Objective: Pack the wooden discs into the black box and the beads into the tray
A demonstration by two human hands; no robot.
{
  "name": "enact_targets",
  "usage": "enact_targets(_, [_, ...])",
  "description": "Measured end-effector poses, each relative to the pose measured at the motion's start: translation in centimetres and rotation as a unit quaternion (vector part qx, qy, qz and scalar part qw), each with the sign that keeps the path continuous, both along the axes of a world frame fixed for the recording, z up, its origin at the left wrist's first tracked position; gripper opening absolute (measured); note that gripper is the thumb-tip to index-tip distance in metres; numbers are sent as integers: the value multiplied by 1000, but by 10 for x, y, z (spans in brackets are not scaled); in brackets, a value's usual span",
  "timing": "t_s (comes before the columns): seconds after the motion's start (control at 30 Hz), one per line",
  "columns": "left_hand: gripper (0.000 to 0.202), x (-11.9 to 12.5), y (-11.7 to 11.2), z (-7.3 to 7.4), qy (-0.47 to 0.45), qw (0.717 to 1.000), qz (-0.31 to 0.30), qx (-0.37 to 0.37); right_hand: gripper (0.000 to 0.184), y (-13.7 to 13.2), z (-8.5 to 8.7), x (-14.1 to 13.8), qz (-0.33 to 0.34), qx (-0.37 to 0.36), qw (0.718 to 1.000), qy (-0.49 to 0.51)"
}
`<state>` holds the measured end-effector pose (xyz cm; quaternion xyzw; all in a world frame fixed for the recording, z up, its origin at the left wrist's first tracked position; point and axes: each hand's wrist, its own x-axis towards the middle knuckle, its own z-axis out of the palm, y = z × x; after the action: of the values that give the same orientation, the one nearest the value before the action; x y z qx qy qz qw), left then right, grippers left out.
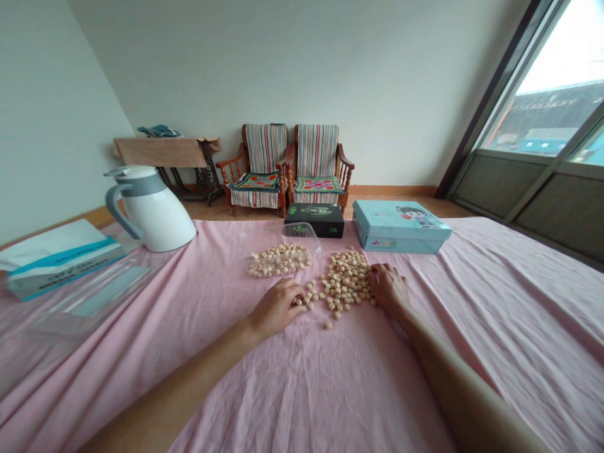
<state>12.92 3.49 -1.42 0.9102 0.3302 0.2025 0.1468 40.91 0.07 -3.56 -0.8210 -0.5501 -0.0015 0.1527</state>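
A loose pile of small round beige pieces (346, 277), which look like nuts or puffed snack balls, lies on the pink cloth between my hands. At the pile's left edge is my left hand (278, 306), its fingers curled and thumb close to the index finger, with a beige ball (298, 302) at the fingertips. My right hand (389, 289) rests along the right side of the pile, fingers bent but apart, touching the outer pieces. Behind my left hand, a clear plastic container (243, 248) holds many more of the same pieces. One ball (328, 325) lies apart near the front.
A black box (314, 220) and a light blue box (401, 236) stand behind the pile. On the left are a white and grey jug (158, 214), a white and blue package (66, 261) and a clear plastic lid (101, 296). Two wooden chairs (285, 151) stand beyond the pink-covered surface (302, 390).
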Motion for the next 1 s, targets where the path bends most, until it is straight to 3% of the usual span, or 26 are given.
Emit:
enact_targets(0.13, [13,-8,2,5,16,999,-43,-14,34,-1,1,-1,-1,-2,1000,-1])
enact_targets(0.27, [13,-10,-2,4,18,998,-51,-14,34,-1,2,-1,-3,-5,1000,3])
enact_targets(0.37, [12,-7,2,11,14,999,-45,4,34,-1,1,-1,-1,-3,1000,5])
enact_targets(0.53, [12,-5,34,47,-95,986,61,119,33,1,-3,1,1,-2,1000,-2])
enact_targets(0.63, [30,-4,51,60,-118,965,127,196,33,2,-5,3,5,1,1000,-11])
enact_targets(0.7, [34,-2,53,57,-66,965,134,214,33,3,-6,4,6,0,1000,-12])
enact_targets(0.8, [24,2,47,42,31,970,136,202,33,3,-6,4,2,-4,1000,-8])
enact_targets(0.9, [15,4,42,31,60,968,145,198,33,2,-5,2,4,5,1000,-8])
enact_targets(1.0, [14,2,42,30,65,970,128,196,33,1,-4,1,2,6,1000,-10])
